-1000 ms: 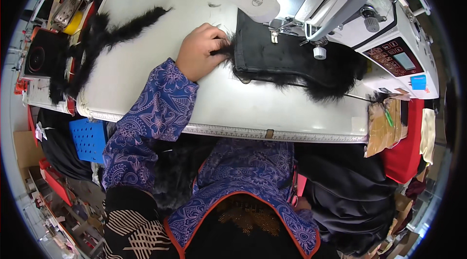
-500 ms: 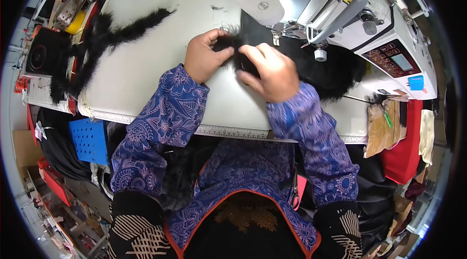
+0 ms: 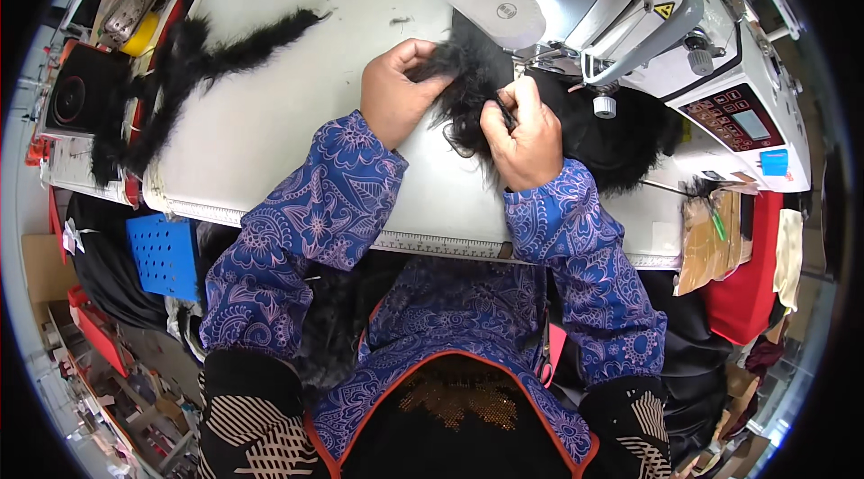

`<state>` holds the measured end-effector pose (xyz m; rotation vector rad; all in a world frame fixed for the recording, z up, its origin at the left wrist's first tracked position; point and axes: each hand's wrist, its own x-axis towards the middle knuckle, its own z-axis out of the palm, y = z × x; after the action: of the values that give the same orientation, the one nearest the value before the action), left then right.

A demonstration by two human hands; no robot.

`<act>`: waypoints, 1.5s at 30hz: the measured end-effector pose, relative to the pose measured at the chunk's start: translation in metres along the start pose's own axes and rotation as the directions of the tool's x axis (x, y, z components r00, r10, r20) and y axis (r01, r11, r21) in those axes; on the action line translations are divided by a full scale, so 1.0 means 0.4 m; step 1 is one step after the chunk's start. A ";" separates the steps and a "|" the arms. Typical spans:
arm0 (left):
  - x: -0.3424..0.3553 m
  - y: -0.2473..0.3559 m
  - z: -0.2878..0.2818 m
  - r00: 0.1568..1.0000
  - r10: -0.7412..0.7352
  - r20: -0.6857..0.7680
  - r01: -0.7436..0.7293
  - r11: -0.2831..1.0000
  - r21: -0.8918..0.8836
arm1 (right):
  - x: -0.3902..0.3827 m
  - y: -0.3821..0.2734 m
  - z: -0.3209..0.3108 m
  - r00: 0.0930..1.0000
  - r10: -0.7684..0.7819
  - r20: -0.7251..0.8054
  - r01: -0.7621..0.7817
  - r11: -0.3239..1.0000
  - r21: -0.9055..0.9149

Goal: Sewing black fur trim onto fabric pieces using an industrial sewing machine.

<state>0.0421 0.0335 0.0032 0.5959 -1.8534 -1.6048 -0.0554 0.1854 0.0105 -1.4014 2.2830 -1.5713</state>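
Observation:
A piece of black fur (image 3: 468, 87) is stretched between my two hands, just left of the sewing machine's needle area. My left hand (image 3: 400, 94) pinches its left end between thumb and fingers. With thumb and fingertips closed, my right hand (image 3: 526, 132) grips its right part near the presser foot (image 3: 518, 67). More black fur and dark fabric (image 3: 612, 132) lie to the right of my right hand, under the machine arm. The sewing machine (image 3: 630, 20), white and grey, stands over the table at the upper right.
Long black fur strips (image 3: 243, 51) lie on the left of the white table (image 3: 315, 56). A ruler strip (image 3: 441, 243) runs along its front edge. A blue perforated basket (image 3: 162, 254) is below left. Brown cardboard (image 3: 706, 240) sits at the right, beside a red bin (image 3: 742, 290).
My hands have moved apart, and the right hand has gone right and slightly down toward the presser foot. More of the black fur now shows between them.

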 end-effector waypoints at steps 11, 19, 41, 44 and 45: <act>0.042 -0.018 -0.069 0.710 0.491 0.505 -0.699 0.581 0.417 | 0.008 0.013 -0.033 0.942 -0.303 0.141 0.295 0.952 0.075; 0.012 -0.007 -0.079 0.837 0.363 0.409 -0.518 0.765 0.383 | 0.008 0.027 -0.029 0.867 -0.385 0.316 0.430 0.899 -0.084; 0.016 -0.001 -0.065 0.880 0.294 0.374 -0.430 0.829 0.359 | 0.023 0.021 -0.041 0.815 -0.438 0.379 0.520 0.842 -0.144; 0.016 -0.001 -0.067 0.856 0.341 0.389 -0.479 0.806 0.348 | 0.023 0.022 -0.042 0.799 -0.449 0.401 0.542 0.826 -0.156; 0.015 0.002 -0.072 0.852 0.328 0.407 -0.477 0.808 0.346 | 0.023 0.021 -0.042 0.799 -0.447 0.403 0.542 0.826 -0.157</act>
<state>0.0578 0.0091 0.0074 0.0746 -2.4228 -1.0435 -0.0745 0.1920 0.0162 -2.2963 2.0578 -0.9774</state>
